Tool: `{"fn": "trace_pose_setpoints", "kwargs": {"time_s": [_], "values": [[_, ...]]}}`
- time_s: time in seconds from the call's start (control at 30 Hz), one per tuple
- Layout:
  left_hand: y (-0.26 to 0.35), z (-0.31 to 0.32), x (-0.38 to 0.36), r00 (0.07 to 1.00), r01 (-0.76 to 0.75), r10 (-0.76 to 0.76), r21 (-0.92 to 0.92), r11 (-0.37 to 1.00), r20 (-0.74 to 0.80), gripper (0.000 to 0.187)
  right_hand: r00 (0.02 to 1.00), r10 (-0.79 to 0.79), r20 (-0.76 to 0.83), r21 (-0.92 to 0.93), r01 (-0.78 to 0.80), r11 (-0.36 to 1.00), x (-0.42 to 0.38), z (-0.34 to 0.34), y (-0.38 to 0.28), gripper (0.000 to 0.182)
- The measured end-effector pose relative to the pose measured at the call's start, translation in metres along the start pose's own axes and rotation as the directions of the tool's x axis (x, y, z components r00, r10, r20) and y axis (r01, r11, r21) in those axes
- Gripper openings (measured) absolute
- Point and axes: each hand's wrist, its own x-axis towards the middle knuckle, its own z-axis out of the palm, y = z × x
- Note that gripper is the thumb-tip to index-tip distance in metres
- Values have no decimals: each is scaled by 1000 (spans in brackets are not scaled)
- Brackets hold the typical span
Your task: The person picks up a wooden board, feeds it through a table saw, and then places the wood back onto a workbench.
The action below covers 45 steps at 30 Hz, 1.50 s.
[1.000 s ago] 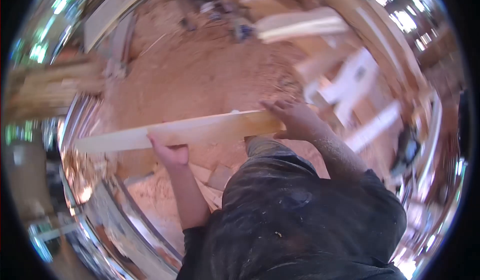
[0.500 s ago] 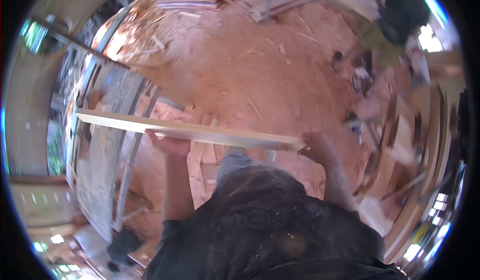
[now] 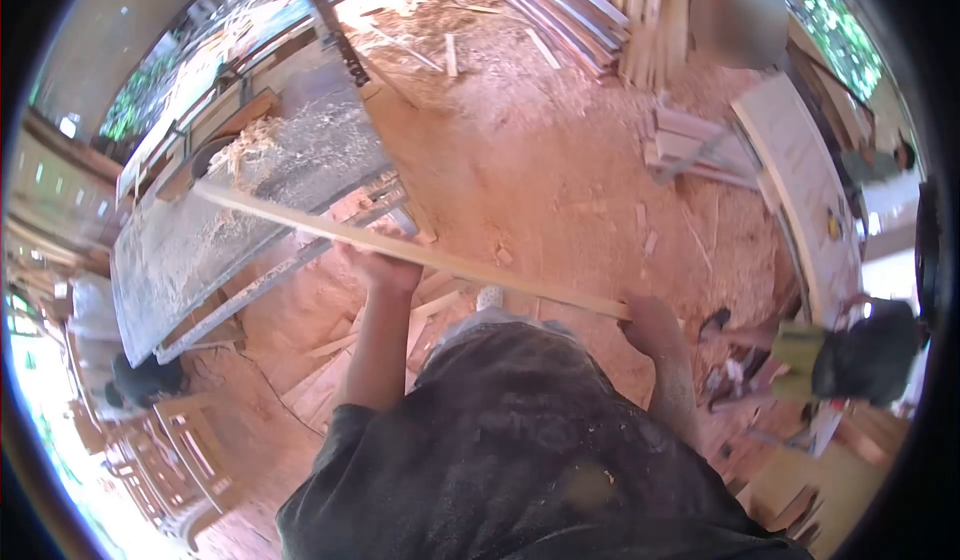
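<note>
Both of my hands hold a long, narrow wooden plank [image 3: 465,265] level in front of my body. My left hand [image 3: 388,265] grips it from below near its middle, with the fingers partly hidden behind the wood. At the plank's right end, my right hand [image 3: 652,326] is closed around the tip. The plank's left end reaches over a grey worktable [image 3: 165,290] strewn with sawdust. A heap of wood shavings [image 3: 255,152] lies on that table beside a dark curved part I cannot make out.
Stacked boards [image 3: 565,15] lie at the back, near a dark post [image 3: 328,20]. On the right is a long pale bench [image 3: 800,190], with a person in dark clothing [image 3: 868,355] nearby. Wooden chair frames [image 3: 170,460] stand lower left. Scraps litter the reddish ground [image 3: 570,160].
My view has turned left, so the worktable shows more fully and the plank's left end now overlaps it. The plank slopes down to the right more steeply. Both hands keep their hold.
</note>
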Motion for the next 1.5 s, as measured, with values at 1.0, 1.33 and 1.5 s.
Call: {"fn": "trace_pose_setpoints", "kwargs": {"time_s": [1.0,1.33,1.5], "values": [[-23,133,394,584,-236,466,411,881,-665,16,664,-662,349,-119,732,671,719,-162,-37,43],[-23,228,539,633,-225,614,646,729,-472,41,645,-622,444,-93,724,684,861,-209,-59,47],[13,200,541,594,-208,541,535,819,-596,36,632,-574,520,-102,714,693,864,-227,-138,47]]}}
